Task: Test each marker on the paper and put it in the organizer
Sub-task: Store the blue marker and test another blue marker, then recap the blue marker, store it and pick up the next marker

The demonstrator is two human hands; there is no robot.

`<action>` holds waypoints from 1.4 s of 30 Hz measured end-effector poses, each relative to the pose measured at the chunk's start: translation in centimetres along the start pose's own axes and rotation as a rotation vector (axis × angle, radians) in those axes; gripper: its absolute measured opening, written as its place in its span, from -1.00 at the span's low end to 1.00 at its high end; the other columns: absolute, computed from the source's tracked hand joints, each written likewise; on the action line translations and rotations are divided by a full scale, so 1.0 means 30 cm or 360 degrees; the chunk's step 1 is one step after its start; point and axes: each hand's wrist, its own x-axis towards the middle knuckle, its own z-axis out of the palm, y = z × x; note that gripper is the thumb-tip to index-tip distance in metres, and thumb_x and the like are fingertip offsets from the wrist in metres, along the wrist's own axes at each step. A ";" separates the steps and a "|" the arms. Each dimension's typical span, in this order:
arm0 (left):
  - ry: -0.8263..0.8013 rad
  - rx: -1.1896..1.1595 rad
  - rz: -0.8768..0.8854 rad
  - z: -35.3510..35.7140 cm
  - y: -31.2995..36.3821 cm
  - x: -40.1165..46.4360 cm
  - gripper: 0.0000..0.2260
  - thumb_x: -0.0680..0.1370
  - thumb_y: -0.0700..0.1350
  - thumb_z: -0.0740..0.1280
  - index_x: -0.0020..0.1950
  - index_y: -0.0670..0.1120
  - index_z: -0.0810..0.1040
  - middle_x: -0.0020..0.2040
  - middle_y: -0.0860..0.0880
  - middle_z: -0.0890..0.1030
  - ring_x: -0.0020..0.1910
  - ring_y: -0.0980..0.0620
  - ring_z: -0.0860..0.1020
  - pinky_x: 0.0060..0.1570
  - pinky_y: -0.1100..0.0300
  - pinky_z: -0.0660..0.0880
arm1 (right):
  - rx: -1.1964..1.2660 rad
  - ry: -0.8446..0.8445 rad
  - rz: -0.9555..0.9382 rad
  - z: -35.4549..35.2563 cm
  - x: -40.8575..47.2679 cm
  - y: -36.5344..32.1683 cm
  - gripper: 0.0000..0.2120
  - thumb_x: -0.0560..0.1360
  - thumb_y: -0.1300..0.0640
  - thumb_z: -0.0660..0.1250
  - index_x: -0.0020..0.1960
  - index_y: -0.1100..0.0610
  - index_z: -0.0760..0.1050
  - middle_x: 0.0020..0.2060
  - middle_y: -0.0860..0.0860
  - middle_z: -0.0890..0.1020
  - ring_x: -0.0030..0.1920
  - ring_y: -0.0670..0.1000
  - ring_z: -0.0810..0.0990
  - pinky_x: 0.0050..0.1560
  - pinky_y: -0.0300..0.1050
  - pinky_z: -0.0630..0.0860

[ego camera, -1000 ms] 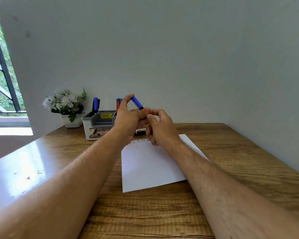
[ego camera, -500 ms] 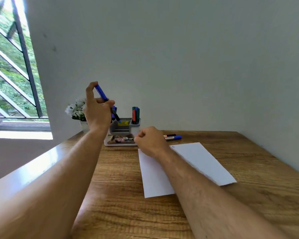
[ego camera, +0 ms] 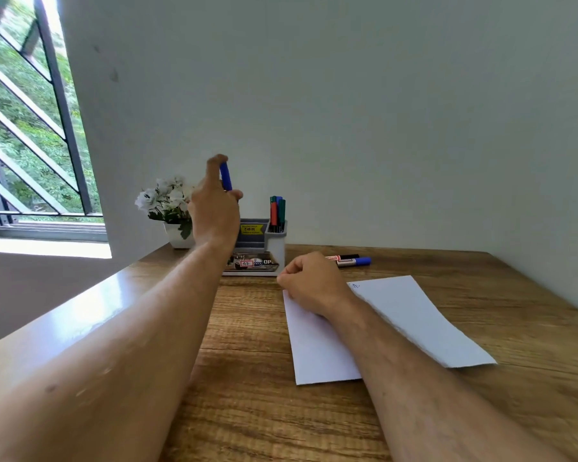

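The left hand (ego camera: 214, 215) is raised above the left end of the organizer (ego camera: 261, 248), pinching a blue marker (ego camera: 226, 176) between thumb and fingers so that it stands nearly upright, cap end up. Holding it vertical this way suits dropping it straight down into a compartment, which is probably the step in hand; the lower end of the marker is hidden behind the hand, so whether it has entered a slot cannot be told.

The right hand (ego camera: 309, 283) rests on the near-left part of the paper (ego camera: 414, 315), its fingers curled into a loose fist with nothing seen in them. It likely sits there to keep the sheet from sliding on the counter (ego camera: 247, 395). A few small scribbles (ego camera: 354, 286) show on the paper just right of that hand, apparently test marks.

Just beyond the right hand, two more markers (ego camera: 347, 260) lie side by side on the counter, one with a black end and one with a blue end. They seem to be waiting within easy reach of the right hand. Between the two hands and farther back, the organizer's right-hand cup holds upright markers (ego camera: 277, 211), red, green and blue. A pot of white flowers (ego camera: 167, 205) stands just left of the left hand.
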 end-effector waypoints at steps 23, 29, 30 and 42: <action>-0.0197 0.0458 -0.0104 0.034 -0.110 0.010 -0.61 0.59 -0.27 0.25 0.37 0.06 0.49 0.13 -0.07 0.64 -0.14 0.15 0.56 -0.22 0.26 0.47 | -0.0039 -0.0037 0.0044 0.000 0.015 0.009 -0.85 0.56 0.16 0.37 -0.12 0.15 0.67 -0.10 0.02 0.69 -0.14 -0.12 0.58 -0.30 -0.28 0.37; -0.0348 0.0679 -0.0034 0.028 -0.081 -0.007 -0.55 0.57 -0.33 0.20 0.45 -0.07 0.38 0.15 -0.23 0.61 0.11 -0.22 0.58 0.02 -0.09 0.55 | -0.0027 -0.0024 0.0034 -0.002 0.019 0.015 -0.86 0.55 0.14 0.37 -0.13 0.13 0.67 -0.18 -0.02 0.67 -0.15 -0.13 0.59 -0.28 -0.27 0.38; -0.0363 0.0681 -0.0027 0.028 -0.074 -0.013 -0.54 0.56 -0.34 0.19 0.45 -0.09 0.34 0.09 -0.22 0.63 0.07 -0.20 0.60 -0.01 -0.09 0.57 | -0.0012 -0.0006 0.0027 -0.002 0.019 0.014 -0.86 0.55 0.14 0.37 -0.13 0.12 0.67 -0.19 -0.04 0.66 -0.17 -0.15 0.57 -0.28 -0.28 0.38; -0.0474 0.0489 0.0609 0.066 0.146 -0.198 -0.52 0.54 -0.40 0.19 0.41 -0.05 0.42 0.11 -0.09 0.67 0.07 -0.01 0.65 0.01 0.12 0.57 | 0.0084 0.0589 0.0109 -0.141 -0.015 0.020 -0.84 0.51 0.17 0.34 -0.22 0.07 0.64 -0.32 -0.09 0.64 -0.31 -0.18 0.54 -0.50 -0.41 0.29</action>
